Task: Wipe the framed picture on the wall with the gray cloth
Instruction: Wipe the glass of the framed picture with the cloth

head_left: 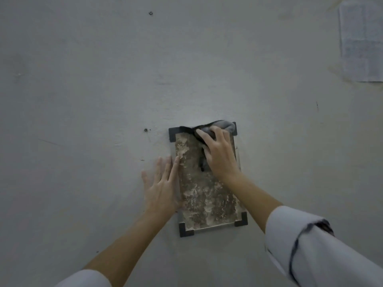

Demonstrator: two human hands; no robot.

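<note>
A person's two bare forearms reach up from the bottom of the view toward a pale gray wall (103, 79). Both light sleeves are rolled back, the right one (310, 241) showing a dark seam.

At the middle of the view, a little right of center, a tall narrow picture (205, 199) hangs flat on the wall. Its surface is mottled brown and cream, and black brackets hold its corners; the one at the lower left (185, 232) is plainly visible.

The right hand (219, 154) lies over the upper right part of the picture, palm toward it. Its fingers are bent and close together, pressing a gray cloth (224, 124) against the picture's top edge. The cloth bunches above the fingertips and covers part of the top bracket strip; a dark fold of it hangs below the thumb. How much of the cloth lies under the palm cannot be seen.

The left hand (160, 187) rests flat on the wall along the picture's left edge. Its fingers are straight and slightly spread, pointing up, and the nearest fingertip overlaps the picture's edge.

Two small dark screws sit in the wall, one just left of the picture's top (145, 129) and one high above (150, 13). A sheet of paper (361, 40), blurred and perhaps printed, is stuck at the upper right.
</note>
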